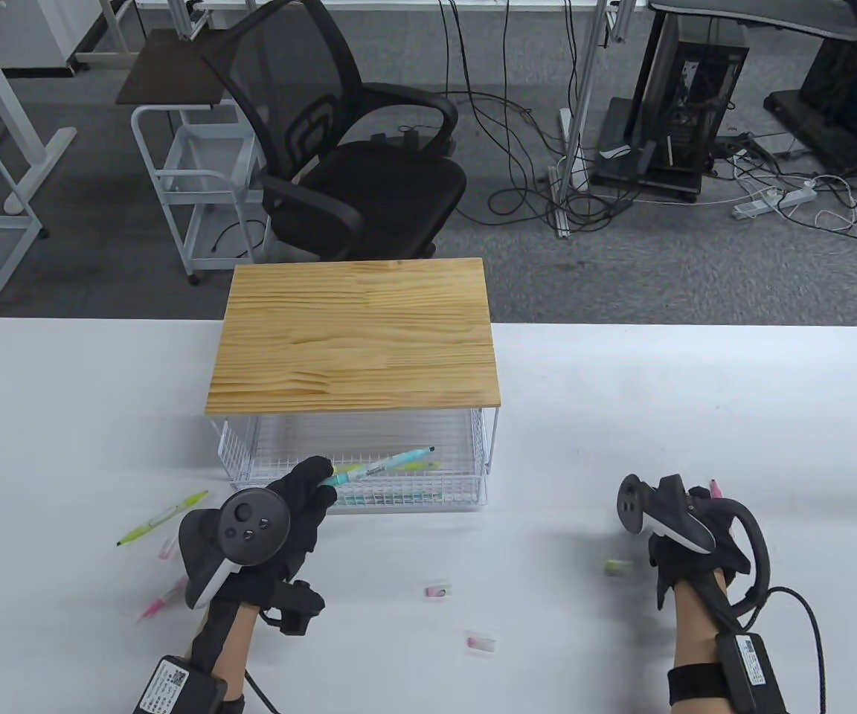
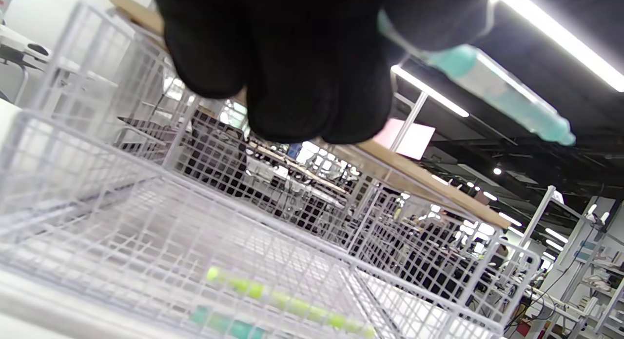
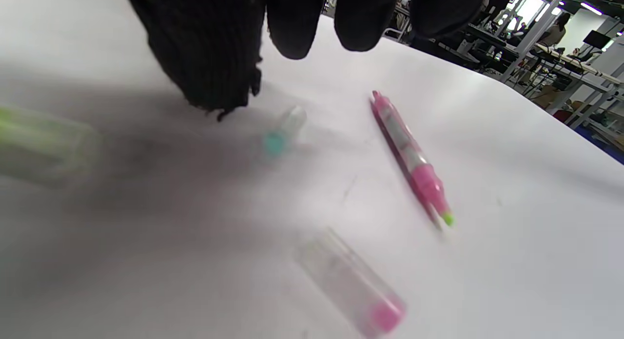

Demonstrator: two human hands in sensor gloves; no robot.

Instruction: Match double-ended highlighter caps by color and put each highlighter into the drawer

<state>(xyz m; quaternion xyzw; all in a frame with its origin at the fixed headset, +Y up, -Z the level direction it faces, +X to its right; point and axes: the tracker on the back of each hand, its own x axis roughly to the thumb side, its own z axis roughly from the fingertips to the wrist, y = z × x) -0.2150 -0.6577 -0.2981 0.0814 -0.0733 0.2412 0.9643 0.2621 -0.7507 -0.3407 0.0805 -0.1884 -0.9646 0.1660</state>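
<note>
My left hand (image 1: 318, 477) pinches a teal highlighter (image 1: 384, 465) by one end and holds it over the white wire drawer (image 1: 413, 507), which is pulled out from under the wooden-topped rack (image 1: 354, 335). In the left wrist view the teal highlighter (image 2: 497, 92) juts from my fingertips (image 2: 312, 85) above the drawer (image 2: 146, 192), where a green highlighter (image 2: 287, 305) and a teal one (image 2: 224, 324) lie. My right hand (image 1: 692, 517) hovers low over the table at the right, holding nothing. Under it lie a pink highlighter (image 3: 409, 158), a teal cap (image 3: 282, 131), a pink cap (image 3: 351, 285) and a blurred green cap (image 3: 39, 144).
A green highlighter (image 1: 163, 518) and a pink one (image 1: 161, 602) lie on the white table left of my left hand. Two pink caps (image 1: 436, 592) (image 1: 479, 642) sit between the hands, and a green cap (image 1: 617, 567) lies beside the right hand. A black office chair (image 1: 354, 163) stands behind the table.
</note>
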